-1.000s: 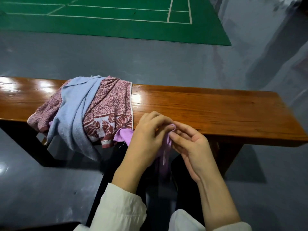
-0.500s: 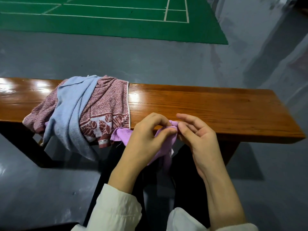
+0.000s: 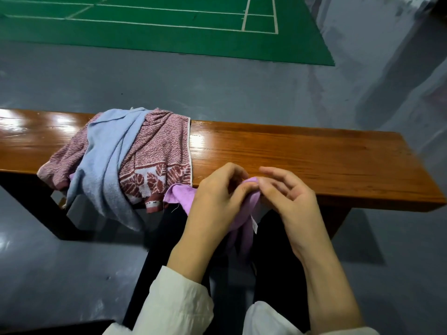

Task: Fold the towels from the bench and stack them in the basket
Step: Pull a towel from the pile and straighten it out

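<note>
scene: person at a glossy wooden worktop [image 3: 302, 153] on a grey floor [image 3: 217, 85]; green court mat [image 3: 169, 27] at 12 o'clock.
left hand [image 3: 215, 201]: at the worktop's near edge, back of hand up.
left grip: fingers curled, thumb and forefinger pinching the top corner of the purple towel [image 3: 180, 194].
right hand [image 3: 290, 201]: just at 3 o'clock of the left hand, palm turned toward it.
right grip: thumb and one fingertip pinching the same towel corner, meeting the left pinch; the other fingers are loosely spread; slight motion blur.
purple towel: held up at the near edge of the worktop between both hands. The rest hangs down toward 6 o'clock in front of dark trousers [image 3: 164, 250]. One loose corner sticks out at 9 o'clock of the left hand, just beside the patterned towel's hem.
tag [image 3: 254, 223]: small, white, dangling off the purple towel at 6 o'clock of the pinch.
blue towel [image 3: 106, 165]: unfolded, draped across the patterned towel at 9 o'clock on the worktop, its tail hanging off the near edge.
patterned towel [image 3: 164, 146]: reddish, crumpled, under the blue one; leaf border hangs over the near edge.
sleeves [image 3: 179, 303]: white, at 6 o'clock.
</note>
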Available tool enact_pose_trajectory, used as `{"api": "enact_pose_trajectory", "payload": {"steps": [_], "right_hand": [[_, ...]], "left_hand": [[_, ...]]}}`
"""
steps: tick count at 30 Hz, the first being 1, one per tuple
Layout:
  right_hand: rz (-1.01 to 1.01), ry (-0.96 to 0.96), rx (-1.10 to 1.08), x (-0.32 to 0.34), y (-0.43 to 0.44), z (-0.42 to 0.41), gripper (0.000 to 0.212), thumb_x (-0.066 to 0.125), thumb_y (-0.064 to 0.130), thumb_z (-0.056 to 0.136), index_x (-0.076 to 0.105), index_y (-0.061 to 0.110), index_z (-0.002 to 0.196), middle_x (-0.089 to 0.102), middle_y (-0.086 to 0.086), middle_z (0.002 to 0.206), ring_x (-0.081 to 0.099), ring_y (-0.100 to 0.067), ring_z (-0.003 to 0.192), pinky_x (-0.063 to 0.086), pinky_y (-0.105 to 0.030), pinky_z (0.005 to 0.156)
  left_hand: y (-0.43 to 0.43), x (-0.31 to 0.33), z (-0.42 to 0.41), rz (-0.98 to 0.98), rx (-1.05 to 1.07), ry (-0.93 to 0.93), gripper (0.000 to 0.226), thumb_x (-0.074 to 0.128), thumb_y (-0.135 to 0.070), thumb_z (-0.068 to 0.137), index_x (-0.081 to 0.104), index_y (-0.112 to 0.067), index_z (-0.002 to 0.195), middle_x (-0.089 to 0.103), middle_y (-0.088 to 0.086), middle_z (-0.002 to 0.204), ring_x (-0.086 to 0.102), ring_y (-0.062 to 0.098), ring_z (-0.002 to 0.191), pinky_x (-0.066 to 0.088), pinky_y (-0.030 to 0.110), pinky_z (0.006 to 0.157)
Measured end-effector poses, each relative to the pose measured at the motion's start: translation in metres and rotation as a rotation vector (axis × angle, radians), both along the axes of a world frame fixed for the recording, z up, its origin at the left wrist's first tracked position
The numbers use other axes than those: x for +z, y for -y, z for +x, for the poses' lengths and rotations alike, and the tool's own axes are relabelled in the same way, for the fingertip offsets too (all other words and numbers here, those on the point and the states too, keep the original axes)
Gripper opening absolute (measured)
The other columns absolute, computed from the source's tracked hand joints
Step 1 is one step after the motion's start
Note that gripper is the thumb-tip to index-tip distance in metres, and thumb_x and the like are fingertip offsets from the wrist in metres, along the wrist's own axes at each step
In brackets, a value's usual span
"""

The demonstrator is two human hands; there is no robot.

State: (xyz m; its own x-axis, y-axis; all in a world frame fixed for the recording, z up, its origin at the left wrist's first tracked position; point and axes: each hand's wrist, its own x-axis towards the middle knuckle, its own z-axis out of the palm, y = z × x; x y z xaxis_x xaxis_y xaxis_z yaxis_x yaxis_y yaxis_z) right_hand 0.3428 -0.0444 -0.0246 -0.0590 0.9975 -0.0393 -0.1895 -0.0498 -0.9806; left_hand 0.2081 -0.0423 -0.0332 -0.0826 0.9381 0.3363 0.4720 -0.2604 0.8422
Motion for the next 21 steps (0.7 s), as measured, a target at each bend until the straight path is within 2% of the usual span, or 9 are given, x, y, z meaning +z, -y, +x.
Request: {"api": "enact_pose_trajectory", "payload": {"steps": [2, 4, 8, 10, 12, 15, 19, 21], "right_hand": [[-0.018, 0.015, 0.047, -0.003, -0.001, -0.003, 0.029, 0.068, 0.018, 0.076, 0.066, 0.011, 0.104, 0.073, -0.001, 0.092, 0.067, -0.006, 0.085, 0.05, -0.014, 0.075], [0.01, 0.081, 0.119, -0.005, -0.005, -0.005, 0.012, 0.067, 0.01, 0.079, 0.069, 0.011, 0.091, 0.072, 0.006, 0.08, 0.065, 0.001, 0.079, 0.047, -0.009, 0.071], [0.124, 0.186, 0.175, -0.001, -0.016, 0.001, 0.014, 0.068, -0.003, 0.077, 0.07, 0.01, 0.074, 0.069, 0.006, 0.068, 0.061, 0.0, 0.069, 0.045, -0.011, 0.068], [0.185, 0.198, 0.166, 0.003, -0.024, 0.003, 0.017, 0.067, -0.004, 0.077, 0.07, 0.013, 0.074, 0.069, 0.008, 0.07, 0.061, 0.0, 0.071, 0.046, -0.012, 0.07], [0.238, 0.187, 0.135, 0.009, -0.033, 0.005, 0.021, 0.063, -0.005, 0.082, 0.068, 0.015, 0.076, 0.07, 0.012, 0.074, 0.062, 0.001, 0.075, 0.046, -0.012, 0.073], [0.294, 0.209, 0.091, 0.018, -0.046, 0.007, 0.025, 0.057, -0.004, 0.088, 0.064, 0.019, 0.079, 0.067, 0.019, 0.074, 0.058, 0.006, 0.074, 0.045, -0.011, 0.073], [0.269, 0.22, 0.112, 0.029, -0.06, 0.009, 0.026, 0.056, 0.015, 0.091, 0.067, 0.034, 0.075, 0.063, 0.017, 0.073, 0.055, 0.0, 0.072, 0.044, -0.024, 0.068], [0.265, 0.215, 0.102, 0.034, -0.065, 0.006, 0.022, 0.055, 0.023, 0.087, 0.067, 0.037, 0.073, 0.061, 0.017, 0.07, 0.053, -0.002, 0.071, 0.042, -0.027, 0.067]], "left_hand": [[-0.001, 0.0, 0.0, -0.006, -0.003, 0.032, 0.013, 0.067, -0.029, 0.081, 0.059, -0.019, 0.076, 0.062, -0.008, 0.068, 0.056, 0.006, 0.066, 0.045, 0.02, 0.065], [-0.002, 0.001, 0.002, -0.037, -0.02, 0.093, 0.013, 0.066, -0.031, 0.078, 0.059, -0.021, 0.073, 0.064, -0.004, 0.068, 0.06, 0.012, 0.067, 0.047, 0.026, 0.065], [-0.007, 0.001, 0.002, 0.004, -0.01, 0.19, 0.013, 0.072, -0.032, 0.072, 0.06, -0.026, 0.07, 0.061, -0.002, 0.072, 0.057, 0.006, 0.069, 0.043, 0.017, 0.066], [-0.011, -0.002, 0.003, 0.017, -0.037, 0.27, 0.014, 0.07, -0.036, 0.075, 0.059, -0.027, 0.078, 0.059, -0.006, 0.078, 0.056, 0.004, 0.074, 0.042, 0.015, 0.069], [-0.015, -0.006, 0.003, -0.035, -0.104, 0.36, 0.013, 0.067, -0.03, 0.08, 0.056, -0.025, 0.085, 0.059, -0.011, 0.08, 0.056, 0.005, 0.075, 0.043, 0.018, 0.071], [-0.018, -0.015, -0.001, -0.044, -0.168, 0.22, 0.013, 0.065, -0.021, 0.084, 0.053, -0.024, 0.082, 0.057, -0.017, 0.075, 0.051, -0.002, 0.068, 0.042, 0.015, 0.068], [-0.023, -0.02, -0.009, -0.08, -0.218, 0.125, 0.011, 0.063, -0.027, 0.083, 0.059, -0.021, 0.075, 0.056, -0.014, 0.068, 0.049, 0.0, 0.064, 0.043, 0.019, 0.064], [-0.028, -0.023, -0.011, -0.101, -0.232, 0.06, 0.014, 0.063, -0.031, 0.081, 0.059, -0.019, 0.074, 0.056, -0.01, 0.068, 0.05, 0.003, 0.066, 0.043, 0.023, 0.065]]}}
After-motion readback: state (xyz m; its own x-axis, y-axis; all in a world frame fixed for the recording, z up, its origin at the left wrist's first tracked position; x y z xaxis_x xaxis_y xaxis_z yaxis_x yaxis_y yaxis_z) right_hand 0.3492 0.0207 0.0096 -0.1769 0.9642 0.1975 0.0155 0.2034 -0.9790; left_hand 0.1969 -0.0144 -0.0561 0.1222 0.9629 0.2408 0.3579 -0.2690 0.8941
